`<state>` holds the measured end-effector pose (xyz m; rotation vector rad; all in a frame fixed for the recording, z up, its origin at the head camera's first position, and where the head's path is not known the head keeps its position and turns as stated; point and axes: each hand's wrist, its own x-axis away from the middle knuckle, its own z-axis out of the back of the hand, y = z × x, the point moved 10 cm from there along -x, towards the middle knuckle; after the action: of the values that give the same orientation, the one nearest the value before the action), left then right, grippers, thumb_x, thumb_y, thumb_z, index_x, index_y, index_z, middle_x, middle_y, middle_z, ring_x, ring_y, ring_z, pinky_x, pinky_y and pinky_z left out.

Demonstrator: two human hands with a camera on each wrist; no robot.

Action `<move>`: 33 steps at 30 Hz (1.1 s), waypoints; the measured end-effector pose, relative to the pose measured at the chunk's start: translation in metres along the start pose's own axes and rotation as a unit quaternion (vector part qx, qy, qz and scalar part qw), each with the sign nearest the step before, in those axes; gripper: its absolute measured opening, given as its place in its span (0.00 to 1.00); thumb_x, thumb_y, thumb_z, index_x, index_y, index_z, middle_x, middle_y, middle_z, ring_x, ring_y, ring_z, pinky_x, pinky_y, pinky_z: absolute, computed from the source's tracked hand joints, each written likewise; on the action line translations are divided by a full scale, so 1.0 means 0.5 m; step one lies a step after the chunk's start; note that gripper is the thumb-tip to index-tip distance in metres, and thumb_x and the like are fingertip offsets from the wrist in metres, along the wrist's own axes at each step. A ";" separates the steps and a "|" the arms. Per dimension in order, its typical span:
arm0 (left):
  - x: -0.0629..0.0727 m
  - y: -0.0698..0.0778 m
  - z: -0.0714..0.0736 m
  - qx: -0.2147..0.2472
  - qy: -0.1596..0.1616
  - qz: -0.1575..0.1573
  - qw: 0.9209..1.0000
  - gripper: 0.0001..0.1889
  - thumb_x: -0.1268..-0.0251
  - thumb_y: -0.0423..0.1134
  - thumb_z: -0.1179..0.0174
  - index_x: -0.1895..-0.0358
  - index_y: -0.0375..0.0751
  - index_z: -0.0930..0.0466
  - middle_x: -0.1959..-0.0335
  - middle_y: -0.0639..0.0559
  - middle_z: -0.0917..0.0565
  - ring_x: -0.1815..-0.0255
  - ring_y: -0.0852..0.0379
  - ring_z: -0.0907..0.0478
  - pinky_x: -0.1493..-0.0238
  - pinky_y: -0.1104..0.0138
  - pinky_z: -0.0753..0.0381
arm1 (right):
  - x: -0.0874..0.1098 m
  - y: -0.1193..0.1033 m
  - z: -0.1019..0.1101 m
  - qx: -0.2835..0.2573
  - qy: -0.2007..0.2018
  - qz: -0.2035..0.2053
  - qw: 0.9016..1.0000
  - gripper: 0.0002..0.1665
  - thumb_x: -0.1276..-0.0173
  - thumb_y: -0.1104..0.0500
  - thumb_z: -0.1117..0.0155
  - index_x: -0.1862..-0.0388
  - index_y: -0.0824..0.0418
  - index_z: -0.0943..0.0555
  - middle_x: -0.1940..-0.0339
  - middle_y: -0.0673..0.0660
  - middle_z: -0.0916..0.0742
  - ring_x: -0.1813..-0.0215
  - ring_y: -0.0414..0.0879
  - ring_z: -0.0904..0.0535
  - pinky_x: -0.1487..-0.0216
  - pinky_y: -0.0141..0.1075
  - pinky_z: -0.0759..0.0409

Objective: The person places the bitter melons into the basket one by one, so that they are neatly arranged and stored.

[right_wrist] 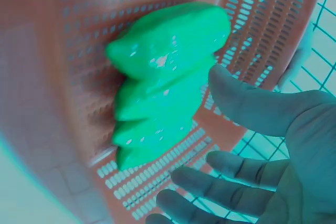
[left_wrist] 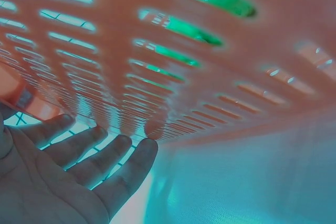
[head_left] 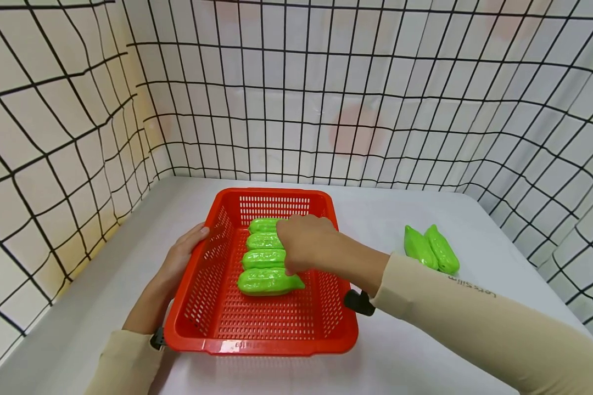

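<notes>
A red perforated plastic basket (head_left: 267, 346) stands on the white table. In it several glossy green bitter gourds (head_left: 269, 281) lie crosswise, one behind another. My left hand (head_left: 180, 255) rests against the basket's left outer wall, fingertips at the rim. In the left wrist view its straight, spread fingers (left_wrist: 137, 162) touch the slotted wall. My right hand (head_left: 306, 241) is above the right ends of the gourds and hides part of them. The right wrist view shows its thumb and fingers (right_wrist: 223, 190) spread apart with nothing between them, the thumb tip beside the nearest gourd (right_wrist: 173, 40).
Two more green gourds (head_left: 431, 249) lie side by side on the table (head_left: 380, 214), right of the basket and beyond my right forearm. Black wire grid panels (head_left: 296, 93) wall in the back and both sides.
</notes>
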<state>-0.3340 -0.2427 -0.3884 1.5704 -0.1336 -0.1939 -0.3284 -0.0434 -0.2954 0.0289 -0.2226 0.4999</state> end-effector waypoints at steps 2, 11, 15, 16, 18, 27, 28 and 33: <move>0.000 -0.001 0.001 0.001 -0.001 0.001 1.000 0.31 0.16 0.56 0.62 0.20 0.44 0.48 0.41 0.36 0.26 0.53 0.47 0.14 0.56 0.51 0.13 | 0.004 0.012 0.003 -0.004 0.009 0.002 1.000 0.26 0.50 0.52 0.16 0.57 0.53 0.21 0.70 0.48 0.17 0.67 0.46 0.20 0.73 0.38 0.20; 0.002 -0.001 0.003 -0.003 0.001 0.002 1.000 0.31 0.16 0.56 0.62 0.20 0.44 0.48 0.41 0.36 0.26 0.53 0.47 0.14 0.56 0.52 0.12 | 0.024 0.068 -0.009 0.005 0.014 0.010 1.000 0.12 0.43 0.57 0.26 0.65 0.50 0.22 0.77 0.49 0.18 0.72 0.45 0.20 0.78 0.36 0.19; 0.004 -0.003 0.006 0.005 0.003 0.006 1.000 0.31 0.16 0.56 0.62 0.20 0.43 0.48 0.43 0.39 0.24 0.54 0.50 0.14 0.57 0.55 0.12 | 0.029 0.088 -0.011 -0.012 0.013 0.002 1.000 0.11 0.41 0.59 0.29 0.62 0.52 0.22 0.75 0.51 0.18 0.72 0.45 0.20 0.79 0.35 0.20; 0.004 -0.003 0.007 0.006 0.005 0.008 1.000 0.31 0.16 0.56 0.62 0.20 0.43 0.48 0.43 0.39 0.24 0.55 0.51 0.14 0.57 0.55 0.12 | 0.030 0.092 -0.010 -0.019 0.015 0.001 1.000 0.11 0.41 0.59 0.29 0.62 0.53 0.22 0.75 0.51 0.18 0.72 0.45 0.21 0.79 0.34 0.20; 0.004 -0.004 0.008 0.012 0.005 0.009 1.000 0.31 0.17 0.56 0.61 0.21 0.42 0.48 0.44 0.40 0.24 0.56 0.53 0.15 0.57 0.56 0.11 | 0.035 0.101 -0.009 -0.039 0.017 -0.001 0.999 0.11 0.40 0.58 0.30 0.61 0.55 0.23 0.74 0.52 0.19 0.72 0.45 0.22 0.78 0.33 0.21; -0.001 0.001 0.001 0.011 -0.006 -0.002 1.000 0.31 0.16 0.54 0.62 0.21 0.42 0.48 0.43 0.37 0.25 0.54 0.51 0.15 0.57 0.54 0.12 | 0.075 0.185 0.013 -0.144 0.068 0.006 0.987 0.11 0.37 0.55 0.31 0.60 0.58 0.21 0.66 0.55 0.16 0.64 0.49 0.20 0.71 0.36 0.19; -0.001 0.001 0.001 0.010 -0.005 -0.002 1.000 0.30 0.16 0.54 0.62 0.21 0.42 0.48 0.43 0.36 0.25 0.54 0.50 0.15 0.57 0.54 0.12 | 0.080 0.198 0.016 -0.148 0.078 0.007 0.986 0.11 0.36 0.55 0.31 0.60 0.58 0.20 0.64 0.55 0.15 0.62 0.50 0.20 0.69 0.37 0.18; 0.001 0.002 0.002 0.008 -0.002 0.000 1.000 0.31 0.16 0.54 0.62 0.21 0.42 0.48 0.42 0.36 0.25 0.54 0.49 0.14 0.56 0.53 0.12 | 0.095 0.271 0.020 -0.169 0.111 0.007 0.979 0.08 0.35 0.55 0.32 0.61 0.56 0.19 0.64 0.53 0.15 0.57 0.50 0.23 0.60 0.41 0.21</move>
<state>-0.3340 -0.2439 -0.3876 1.5864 -0.1392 -0.1956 -0.3545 0.0971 -0.2789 -0.3598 -0.0859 0.4696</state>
